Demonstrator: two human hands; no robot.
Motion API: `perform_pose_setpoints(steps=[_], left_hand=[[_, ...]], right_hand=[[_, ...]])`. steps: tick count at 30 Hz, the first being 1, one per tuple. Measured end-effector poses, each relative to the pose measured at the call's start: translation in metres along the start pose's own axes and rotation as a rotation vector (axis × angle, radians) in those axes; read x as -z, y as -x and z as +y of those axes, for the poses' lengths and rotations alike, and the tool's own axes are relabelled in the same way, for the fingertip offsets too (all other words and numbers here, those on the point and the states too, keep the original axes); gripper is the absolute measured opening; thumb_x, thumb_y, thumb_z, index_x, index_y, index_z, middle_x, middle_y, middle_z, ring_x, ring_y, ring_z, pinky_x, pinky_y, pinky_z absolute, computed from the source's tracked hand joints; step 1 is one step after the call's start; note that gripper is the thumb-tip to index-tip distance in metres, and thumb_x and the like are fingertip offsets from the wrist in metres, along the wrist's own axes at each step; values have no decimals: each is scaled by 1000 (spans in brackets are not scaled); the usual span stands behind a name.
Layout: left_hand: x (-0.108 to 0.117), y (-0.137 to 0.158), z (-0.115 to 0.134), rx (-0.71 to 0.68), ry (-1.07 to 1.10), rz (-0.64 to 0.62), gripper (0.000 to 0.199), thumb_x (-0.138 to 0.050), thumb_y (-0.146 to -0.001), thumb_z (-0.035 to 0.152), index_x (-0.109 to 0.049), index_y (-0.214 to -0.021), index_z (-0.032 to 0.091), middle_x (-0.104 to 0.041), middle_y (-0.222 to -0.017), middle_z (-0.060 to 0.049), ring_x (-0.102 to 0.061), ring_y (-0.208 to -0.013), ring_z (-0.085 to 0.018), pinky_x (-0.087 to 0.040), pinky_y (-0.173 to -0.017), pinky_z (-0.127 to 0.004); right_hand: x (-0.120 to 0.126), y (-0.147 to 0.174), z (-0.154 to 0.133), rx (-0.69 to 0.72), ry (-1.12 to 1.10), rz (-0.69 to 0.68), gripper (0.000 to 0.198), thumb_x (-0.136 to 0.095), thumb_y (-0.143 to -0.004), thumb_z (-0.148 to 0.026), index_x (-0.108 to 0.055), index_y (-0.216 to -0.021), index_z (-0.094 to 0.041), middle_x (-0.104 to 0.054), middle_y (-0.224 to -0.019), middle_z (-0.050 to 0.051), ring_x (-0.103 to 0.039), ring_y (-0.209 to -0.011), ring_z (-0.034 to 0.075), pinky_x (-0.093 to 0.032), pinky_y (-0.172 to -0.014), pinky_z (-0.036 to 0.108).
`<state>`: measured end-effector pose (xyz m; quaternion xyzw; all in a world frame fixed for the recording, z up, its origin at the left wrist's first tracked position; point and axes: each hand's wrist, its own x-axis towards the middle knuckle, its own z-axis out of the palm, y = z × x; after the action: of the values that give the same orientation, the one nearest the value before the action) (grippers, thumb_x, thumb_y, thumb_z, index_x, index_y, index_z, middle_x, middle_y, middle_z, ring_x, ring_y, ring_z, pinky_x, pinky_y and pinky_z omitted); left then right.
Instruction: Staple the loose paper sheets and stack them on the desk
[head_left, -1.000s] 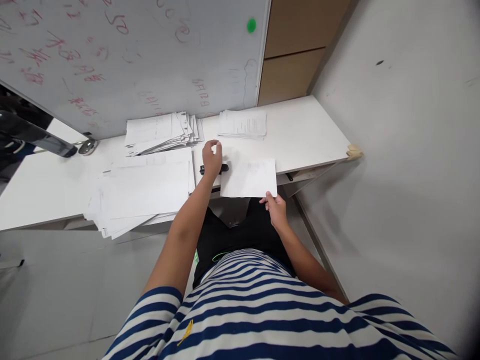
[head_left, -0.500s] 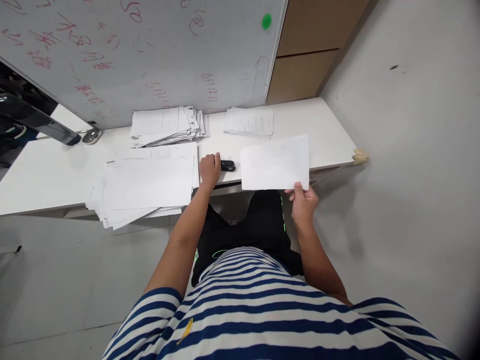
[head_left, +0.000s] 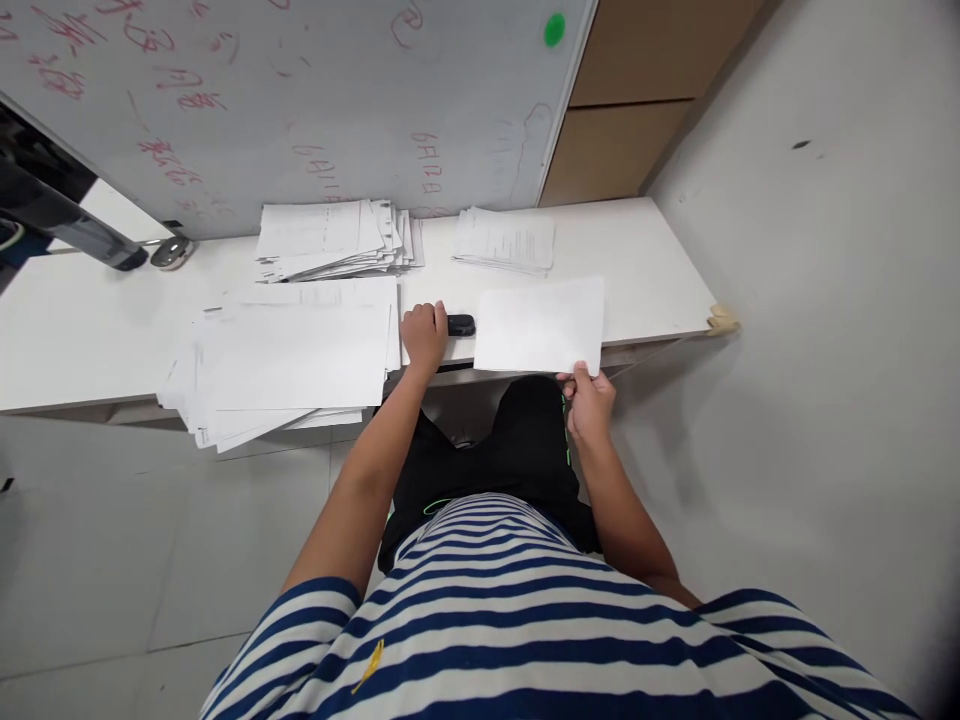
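Note:
Closed around a black stapler (head_left: 462, 325) on the white table is my left hand (head_left: 425, 335); only the stapler's right end shows past my fingers. My right hand (head_left: 589, 400) pinches the lower right corner of a white sheet of paper (head_left: 538, 322), thumb on top. I cannot tell whether it is one sheet or several. The paper's left edge lies just right of the stapler, close to it. Left of my left hand is a loose stack of papers (head_left: 300, 350), its lower sheets jutting over the table's front edge.
Behind lie a thick paper pile (head_left: 322, 238) and a smaller printed pile (head_left: 506, 240). A whiteboard (head_left: 337, 100) with red writing stands along the back, beside brown cardboard (head_left: 630, 150). A computer mouse (head_left: 172, 252) sits at the left. The white table (head_left: 652, 280) ends near the right wall.
My right hand has moved slightly left, bringing the paper nearer the stapler. My left hand stays on the stapler. The view has shifted a little.

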<state>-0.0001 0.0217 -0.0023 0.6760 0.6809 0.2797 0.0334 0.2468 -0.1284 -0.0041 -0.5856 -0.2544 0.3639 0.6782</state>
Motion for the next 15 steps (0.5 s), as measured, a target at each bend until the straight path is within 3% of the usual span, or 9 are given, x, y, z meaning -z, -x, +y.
perform_pose_setpoints(steps=[5, 11, 15], left_hand=[[-3, 3, -6, -21, 7, -26, 32, -40, -102, 36, -63, -88, 18, -64, -91, -13, -59, -93, -27, -39, -82, -40], [0, 1, 0, -9, -32, -56, 43, -29, -106, 34, -64, -91, 15, -67, -98, -15, -58, -96, -27, -39, -87, -42], [1, -2, 2, 6, -94, -144, 30, -40, -102, 28, -66, -103, 13, -67, -104, -16, -59, -98, -28, -39, -83, -41]], right_hand=[[-75, -26, -20, -17, -83, -152, 37, -73, -80, -55, -56, -80, -22, -64, -61, -3, -42, -43, 6, -32, -41, 21], [-233, -49, -33, -219, -19, -441, 27, -59, -96, -40, -45, -80, -24, -68, -66, -2, -42, -45, 7, -32, -42, 20], [-331, -46, -31, -356, 35, -622, 24, -48, -102, -27, -41, -80, -23, -72, -74, 0, -46, -51, 6, -33, -47, 18]])
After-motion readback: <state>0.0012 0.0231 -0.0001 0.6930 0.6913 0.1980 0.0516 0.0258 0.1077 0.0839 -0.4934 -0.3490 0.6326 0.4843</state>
